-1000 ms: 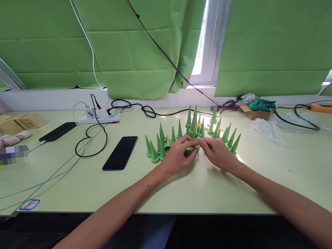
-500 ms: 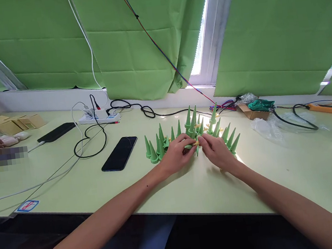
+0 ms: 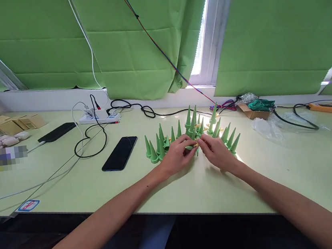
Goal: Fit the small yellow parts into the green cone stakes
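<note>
Between my two hands, a green cone (image 3: 189, 147) lies on its side with a small gold-coloured fitting (image 3: 196, 145) at its right end. My left hand (image 3: 176, 157) is closed round the cone, which its fingers partly cover. Thumb and forefinger of my right hand (image 3: 219, 152) are pinched together at the fitting; whether they grip it or something smaller is hidden. Several more green cones (image 3: 153, 152) stand point up around and behind both hands. Some small yellow pieces (image 3: 205, 128) show among them.
A dark phone (image 3: 120, 153) lies left of the cones, with another phone (image 3: 57, 132) beyond it. Cables run from a power strip (image 3: 100, 116). Small cardboard boxes (image 3: 7, 126) sit far left. Clear plastic bags (image 3: 266, 129) and an open carton (image 3: 254, 112) are at right.
Another person's hand at the far left has gone out of view. My right fingertips have shifted slightly at the gold fitting, and my left hand stays nearly still.
</note>
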{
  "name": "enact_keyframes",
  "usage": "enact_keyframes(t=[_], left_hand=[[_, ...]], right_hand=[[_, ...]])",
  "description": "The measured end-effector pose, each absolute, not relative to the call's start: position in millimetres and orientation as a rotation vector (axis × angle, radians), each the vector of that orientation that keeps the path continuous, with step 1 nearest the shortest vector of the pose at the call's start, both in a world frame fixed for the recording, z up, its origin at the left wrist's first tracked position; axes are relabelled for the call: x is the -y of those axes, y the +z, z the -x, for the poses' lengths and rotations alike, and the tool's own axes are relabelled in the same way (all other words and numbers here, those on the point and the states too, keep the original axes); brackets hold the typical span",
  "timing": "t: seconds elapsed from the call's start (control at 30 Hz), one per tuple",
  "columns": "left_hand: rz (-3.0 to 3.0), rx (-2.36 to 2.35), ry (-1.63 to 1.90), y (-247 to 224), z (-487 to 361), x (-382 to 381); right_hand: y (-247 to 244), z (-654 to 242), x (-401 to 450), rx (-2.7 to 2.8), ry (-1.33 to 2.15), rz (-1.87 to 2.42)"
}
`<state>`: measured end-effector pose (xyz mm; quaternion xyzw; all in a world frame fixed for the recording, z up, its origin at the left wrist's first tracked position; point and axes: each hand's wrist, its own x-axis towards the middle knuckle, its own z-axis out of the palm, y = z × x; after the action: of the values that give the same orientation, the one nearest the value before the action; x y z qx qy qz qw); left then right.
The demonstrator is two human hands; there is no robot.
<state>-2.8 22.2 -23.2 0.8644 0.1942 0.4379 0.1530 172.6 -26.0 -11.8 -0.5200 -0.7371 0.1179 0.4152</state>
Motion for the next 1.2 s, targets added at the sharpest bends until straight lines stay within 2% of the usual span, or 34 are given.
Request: enact_keyframes(t=[0.47,0.73,1.2], left_hand=[[-2.480,-0.556,1.230,-21.7,3.2,-21.7],[-2.463,-0.670,1.215,-16.8,4.3,-22.5],[-2.487,-0.618,1.178,-22.9,3.6,-23.2]], right_hand=[[-15.9,-172.9,23.1,1.856,0.197,1.340],[-15.1,-171.8,27.0,1.817,0.412,1.285],[-14.2,-172.7,25.1,1.858,0.255,1.311]])
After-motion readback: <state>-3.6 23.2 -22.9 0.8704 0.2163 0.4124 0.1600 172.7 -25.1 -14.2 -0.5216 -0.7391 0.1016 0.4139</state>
